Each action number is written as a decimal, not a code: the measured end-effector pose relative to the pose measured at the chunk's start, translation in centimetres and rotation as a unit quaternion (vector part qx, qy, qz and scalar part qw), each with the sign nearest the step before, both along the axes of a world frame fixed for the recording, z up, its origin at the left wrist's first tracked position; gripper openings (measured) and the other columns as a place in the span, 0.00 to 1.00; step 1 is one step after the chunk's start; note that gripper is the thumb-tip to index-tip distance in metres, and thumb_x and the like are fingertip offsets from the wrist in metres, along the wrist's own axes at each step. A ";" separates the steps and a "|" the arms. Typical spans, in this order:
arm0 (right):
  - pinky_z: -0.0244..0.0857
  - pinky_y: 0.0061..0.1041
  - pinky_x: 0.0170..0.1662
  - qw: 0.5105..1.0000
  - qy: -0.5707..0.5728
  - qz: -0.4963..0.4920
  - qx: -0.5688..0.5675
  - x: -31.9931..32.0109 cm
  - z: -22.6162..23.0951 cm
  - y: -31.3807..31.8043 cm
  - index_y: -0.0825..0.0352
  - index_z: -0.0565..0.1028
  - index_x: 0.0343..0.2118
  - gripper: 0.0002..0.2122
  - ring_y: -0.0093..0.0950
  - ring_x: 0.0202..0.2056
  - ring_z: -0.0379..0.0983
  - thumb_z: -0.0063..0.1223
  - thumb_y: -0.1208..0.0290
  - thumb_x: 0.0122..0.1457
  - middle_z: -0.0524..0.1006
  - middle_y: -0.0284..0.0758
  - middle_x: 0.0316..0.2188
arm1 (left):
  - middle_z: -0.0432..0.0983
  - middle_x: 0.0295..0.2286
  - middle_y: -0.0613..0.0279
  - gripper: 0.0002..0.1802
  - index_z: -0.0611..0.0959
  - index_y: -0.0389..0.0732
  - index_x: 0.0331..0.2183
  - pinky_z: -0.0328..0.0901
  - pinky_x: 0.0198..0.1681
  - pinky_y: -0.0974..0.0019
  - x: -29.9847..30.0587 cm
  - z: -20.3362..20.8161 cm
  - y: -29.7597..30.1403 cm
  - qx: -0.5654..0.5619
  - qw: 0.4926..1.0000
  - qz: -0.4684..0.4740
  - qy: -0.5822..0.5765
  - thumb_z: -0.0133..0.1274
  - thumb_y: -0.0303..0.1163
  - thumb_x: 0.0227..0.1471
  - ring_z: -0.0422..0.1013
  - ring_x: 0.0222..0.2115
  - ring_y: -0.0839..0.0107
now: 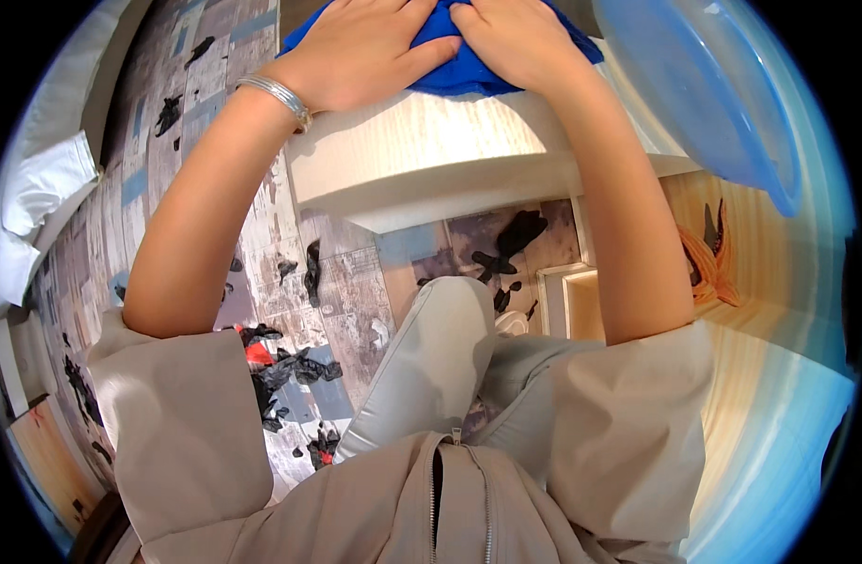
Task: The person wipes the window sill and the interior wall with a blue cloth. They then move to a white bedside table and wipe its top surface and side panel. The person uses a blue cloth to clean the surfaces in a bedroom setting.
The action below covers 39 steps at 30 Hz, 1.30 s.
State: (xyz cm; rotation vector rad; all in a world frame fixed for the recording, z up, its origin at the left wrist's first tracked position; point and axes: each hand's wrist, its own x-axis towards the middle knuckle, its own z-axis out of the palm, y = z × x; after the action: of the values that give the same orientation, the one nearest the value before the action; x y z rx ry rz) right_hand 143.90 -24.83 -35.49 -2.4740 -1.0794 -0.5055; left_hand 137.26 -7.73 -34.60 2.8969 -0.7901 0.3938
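Observation:
A crumpled blue cloth point(469, 81) lies on a pale wood-grain tabletop point(440, 122) at the top of the view. My left hand point(360, 58) rests flat on the cloth, its thumb spread toward the right and a silver bangle at the wrist. Beside it, my right hand point(520, 49) presses down on the same cloth with the palm lowered and the thumb toward the left. Both hands are open, but the upper edge of the picture cuts off their fingertips and part of the cloth.
A translucent blue plastic basin point(722, 103) stands at the upper right. Behind my right forearm an orange cloth point(711, 263) lies on a wood-grain surface. Black scraps point(295, 368) litter the plank-patterned floor point(328, 320). White fabric point(50, 183) drapes at the far left.

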 end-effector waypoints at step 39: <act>0.23 0.49 0.60 0.782 0.068 -0.138 0.604 -17.3 -12.6 5.8 0.74 0.47 0.60 0.30 0.51 0.63 0.28 0.32 0.58 0.61 0.34 0.56 0.62 | 0.64 0.53 0.72 0.17 0.79 0.50 0.44 0.38 0.60 0.57 -13.2 -4.6 -4.8 0.118 0.980 0.064 -0.150 0.43 0.40 0.53 0.58 0.55 0.71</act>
State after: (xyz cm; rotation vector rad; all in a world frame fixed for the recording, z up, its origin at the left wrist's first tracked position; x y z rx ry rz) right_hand 126.57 -18.99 -48.11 -1.4253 -0.1282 -0.7631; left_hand 124.07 -12.56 -39.16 3.1646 -0.7332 0.8212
